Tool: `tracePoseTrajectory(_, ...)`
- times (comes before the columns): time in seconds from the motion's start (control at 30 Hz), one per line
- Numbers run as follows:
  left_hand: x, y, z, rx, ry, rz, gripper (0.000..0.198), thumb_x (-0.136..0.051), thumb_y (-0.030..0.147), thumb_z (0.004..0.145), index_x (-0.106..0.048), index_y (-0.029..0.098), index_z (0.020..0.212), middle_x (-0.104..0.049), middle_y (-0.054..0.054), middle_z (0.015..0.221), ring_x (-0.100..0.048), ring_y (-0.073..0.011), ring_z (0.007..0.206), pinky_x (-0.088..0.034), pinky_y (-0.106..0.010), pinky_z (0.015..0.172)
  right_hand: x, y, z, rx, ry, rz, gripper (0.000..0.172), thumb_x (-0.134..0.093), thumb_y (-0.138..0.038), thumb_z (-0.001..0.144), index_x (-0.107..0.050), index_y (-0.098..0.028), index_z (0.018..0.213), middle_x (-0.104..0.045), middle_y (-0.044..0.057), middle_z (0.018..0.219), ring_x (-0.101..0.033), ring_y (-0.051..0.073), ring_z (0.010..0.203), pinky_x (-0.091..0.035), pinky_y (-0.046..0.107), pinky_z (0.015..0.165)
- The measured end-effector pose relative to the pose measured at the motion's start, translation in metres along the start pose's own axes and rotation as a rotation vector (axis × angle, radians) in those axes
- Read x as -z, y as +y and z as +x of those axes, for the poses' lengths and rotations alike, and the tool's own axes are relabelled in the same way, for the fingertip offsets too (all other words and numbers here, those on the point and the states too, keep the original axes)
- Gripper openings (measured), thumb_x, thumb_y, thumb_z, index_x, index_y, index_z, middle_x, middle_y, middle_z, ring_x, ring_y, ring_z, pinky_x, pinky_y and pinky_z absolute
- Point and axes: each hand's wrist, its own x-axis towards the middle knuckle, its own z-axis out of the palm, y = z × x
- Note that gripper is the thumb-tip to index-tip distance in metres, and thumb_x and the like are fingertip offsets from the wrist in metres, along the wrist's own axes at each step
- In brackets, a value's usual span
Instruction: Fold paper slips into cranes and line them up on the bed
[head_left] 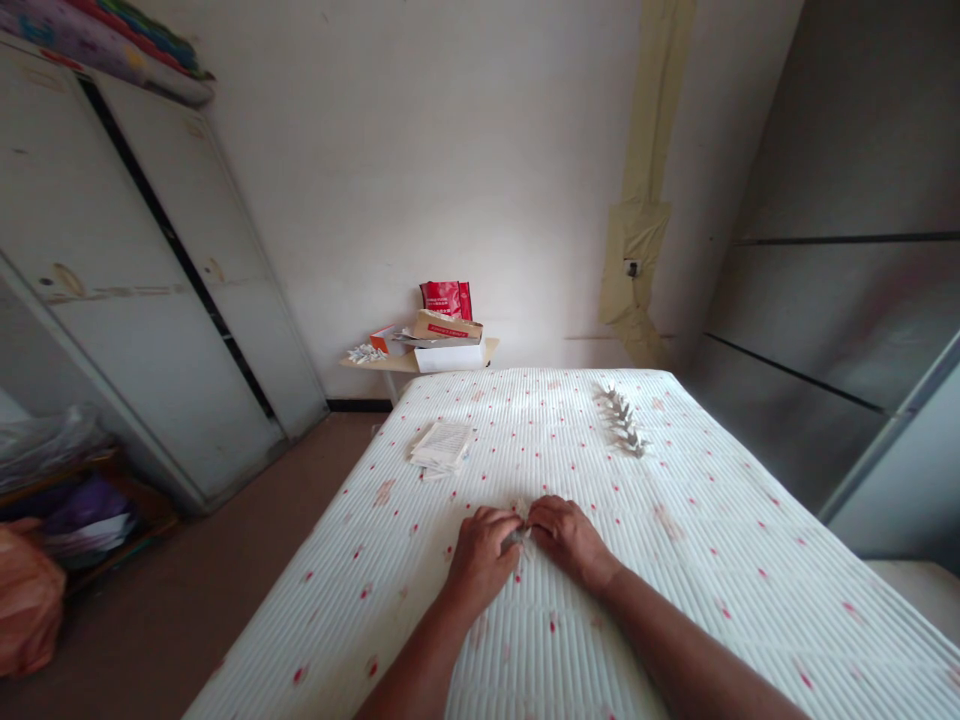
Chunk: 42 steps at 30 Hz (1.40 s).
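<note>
Both hands meet over the near middle of the table, around a small folded piece of printed paper (517,537). My left hand (484,548) is closed on its left side, fingers curled over it. From the right, my right hand (570,535) pinches the same paper with bent fingers. Much of the paper is hidden by the fingers. Farther off to the left lies a loose stack of printed paper sheets (442,447). At the far right stands a row of several folded paper cranes (624,422).
A ribbed white cover with red spots (555,625) spreads under everything. Behind its far edge, a small side table (405,364) bears a white box (450,357), a red packet (446,298) and small white pieces (366,353). Metal cabinets (142,250) stand left.
</note>
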Motion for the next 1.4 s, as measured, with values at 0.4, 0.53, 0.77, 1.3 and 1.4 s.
tracePoseTrajectory(0.4, -0.008, -0.003, 0.012, 0.018, 0.049, 0.072, 0.014, -0.054, 0.016, 0.077, -0.065, 0.020, 0.071, -0.067, 0.000, 0.081, -0.055, -0.0151, 0.083, -0.036, -0.027, 0.075, 0.006, 0.002, 0.002, 0.032, -0.008, 0.165, 0.013, -0.051, -0.008, 0.079, -0.060, -0.018, 0.078, -0.060, 0.003, 0.083, -0.055, 0.016, 0.083, -0.041, 0.025, 0.074)
tracePoseTrajectory(0.53, -0.010, -0.004, 0.014, 0.041, 0.049, 0.092, 0.013, -0.055, 0.017, 0.077, -0.063, 0.019, 0.068, -0.067, 0.000, 0.080, -0.054, -0.0149, 0.082, -0.035, -0.026, 0.074, 0.007, 0.003, 0.003, 0.038, 0.010, 0.199, 0.014, -0.051, -0.007, 0.077, -0.059, -0.018, 0.074, -0.060, 0.004, 0.082, -0.055, 0.015, 0.081, -0.041, 0.025, 0.072)
tracePoseTrajectory(0.77, -0.011, -0.001, 0.018, 0.098, 0.037, 0.157, 0.015, -0.053, 0.019, 0.078, -0.060, 0.019, 0.065, -0.064, 0.001, 0.075, -0.053, -0.0148, 0.082, -0.033, -0.026, 0.073, -0.005, 0.009, 0.010, -0.044, 0.010, 0.121, 0.016, -0.049, -0.007, 0.077, -0.058, -0.017, 0.067, -0.060, 0.004, 0.083, -0.054, 0.016, 0.083, -0.041, 0.026, 0.078)
tracePoseTrajectory(1.3, -0.015, -0.001, 0.019, 0.154, 0.059, 0.209, 0.011, -0.051, 0.018, 0.079, -0.058, 0.018, 0.070, -0.060, -0.002, 0.087, -0.052, -0.0151, 0.088, -0.036, -0.026, 0.079, -0.011, 0.000, 0.017, -0.283, -0.070, -0.042, 0.016, -0.045, -0.012, 0.079, -0.060, -0.017, 0.076, -0.058, 0.006, 0.102, -0.051, 0.017, 0.093, -0.036, 0.028, 0.084)
tracePoseTrajectory(1.4, -0.016, 0.000, 0.020, 0.174, 0.049, 0.263, 0.013, -0.049, 0.019, 0.081, -0.058, 0.018, 0.072, -0.059, -0.003, 0.088, -0.052, -0.0158, 0.088, -0.035, -0.027, 0.078, -0.011, -0.002, 0.017, -0.303, -0.060, -0.057, 0.015, -0.045, -0.013, 0.079, -0.060, -0.017, 0.076, -0.058, 0.007, 0.102, -0.051, 0.018, 0.094, -0.036, 0.028, 0.083)
